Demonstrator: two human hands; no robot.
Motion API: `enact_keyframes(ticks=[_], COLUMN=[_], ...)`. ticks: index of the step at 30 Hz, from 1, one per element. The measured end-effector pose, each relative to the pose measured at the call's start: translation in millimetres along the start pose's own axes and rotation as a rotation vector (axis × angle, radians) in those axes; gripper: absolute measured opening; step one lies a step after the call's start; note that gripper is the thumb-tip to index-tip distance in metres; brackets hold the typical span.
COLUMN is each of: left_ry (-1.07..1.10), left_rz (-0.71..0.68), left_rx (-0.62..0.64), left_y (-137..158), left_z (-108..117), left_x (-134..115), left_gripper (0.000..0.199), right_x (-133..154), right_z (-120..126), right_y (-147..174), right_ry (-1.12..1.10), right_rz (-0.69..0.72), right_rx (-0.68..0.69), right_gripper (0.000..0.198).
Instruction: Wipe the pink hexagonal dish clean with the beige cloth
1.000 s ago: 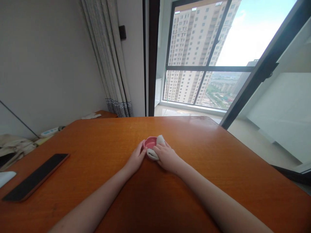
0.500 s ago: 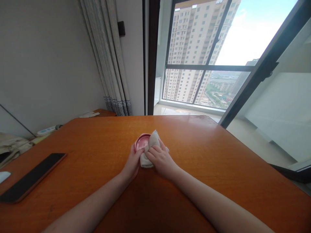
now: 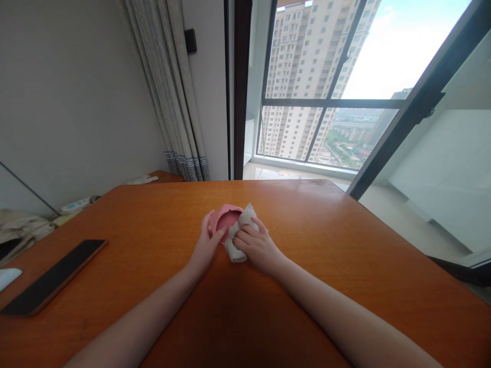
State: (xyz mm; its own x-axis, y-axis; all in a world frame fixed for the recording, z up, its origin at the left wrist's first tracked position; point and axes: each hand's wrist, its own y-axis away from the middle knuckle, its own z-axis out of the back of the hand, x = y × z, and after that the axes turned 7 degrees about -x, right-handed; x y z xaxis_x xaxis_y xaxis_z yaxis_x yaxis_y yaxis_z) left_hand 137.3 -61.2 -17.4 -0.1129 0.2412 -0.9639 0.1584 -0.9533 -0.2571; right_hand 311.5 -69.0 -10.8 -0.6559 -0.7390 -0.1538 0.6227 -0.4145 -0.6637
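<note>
A pink, round-mouthed dish point(image 3: 227, 216) is tilted over the middle of the table, its opening facing me. My left hand point(image 3: 206, 240) grips its left side, thumb over the near rim and fingers behind. My right hand point(image 3: 258, 243) is closed on a folded white cloth point(image 3: 238, 249), pressed against the right side of the dish. One end of the cloth sticks up above the fingers. Cloth and fingers hide the right part of the dish.
The brown wooden table point(image 3: 161, 214) spreads around my hands. On its left lies a long black flat pad point(image 3: 57, 276), with a white object point(image 3: 8, 277) beside it. A power strip point(image 3: 79, 204) and crumpled fabric point(image 3: 23, 227) lie past the left edge. A window point(image 3: 326, 102) stands beyond.
The dish has turned in my left hand, so more of its pink outer side shows at the top. My right hand and the cloth have shifted slightly right.
</note>
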Motion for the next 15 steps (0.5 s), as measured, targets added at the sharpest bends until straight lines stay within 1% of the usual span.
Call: enact_keyframes(ticks=[2, 4, 7, 9, 12, 13, 15], left_ry=[0.076, 0.081, 0.025, -0.002, -0.038, -0.044, -0.043], left_rz=[-0.017, -0.039, -0.058, -0.043, -0.013, -0.013, -0.033], left_rx=[-0.02, -0.046, -0.066, -0.024, 0.046, 0.042, -0.006], left_y=[8, 12, 6, -1, -6, -4, 2], left_z=[-5, -7, -2, 3, 5, 4, -2], left_x=[-3, -7, -14, -15, -13, -12, -10], left_gripper=[0.057, 0.053, 0.046, 0.045, 0.049, 0.052, 0.061], right_x=[4, 7, 4, -4, -17, -20, -21], right_z=[3, 6, 10, 12, 11, 10, 7], right_y=[-1, -3, -5, -7, -8, -8, -6], right_ry=[0.021, 0.012, -0.019, -0.019, -0.012, -0.015, -0.026], right_rz=[-0.006, -0.002, 0.029, 0.059, 0.096, 0.102, 0.1], right_rx=[-0.048, -0.07, -0.03, 0.011, 0.063, 0.072, 0.071], right_gripper=[0.023, 0.024, 0.025, 0.026, 0.026, 0.025, 0.021])
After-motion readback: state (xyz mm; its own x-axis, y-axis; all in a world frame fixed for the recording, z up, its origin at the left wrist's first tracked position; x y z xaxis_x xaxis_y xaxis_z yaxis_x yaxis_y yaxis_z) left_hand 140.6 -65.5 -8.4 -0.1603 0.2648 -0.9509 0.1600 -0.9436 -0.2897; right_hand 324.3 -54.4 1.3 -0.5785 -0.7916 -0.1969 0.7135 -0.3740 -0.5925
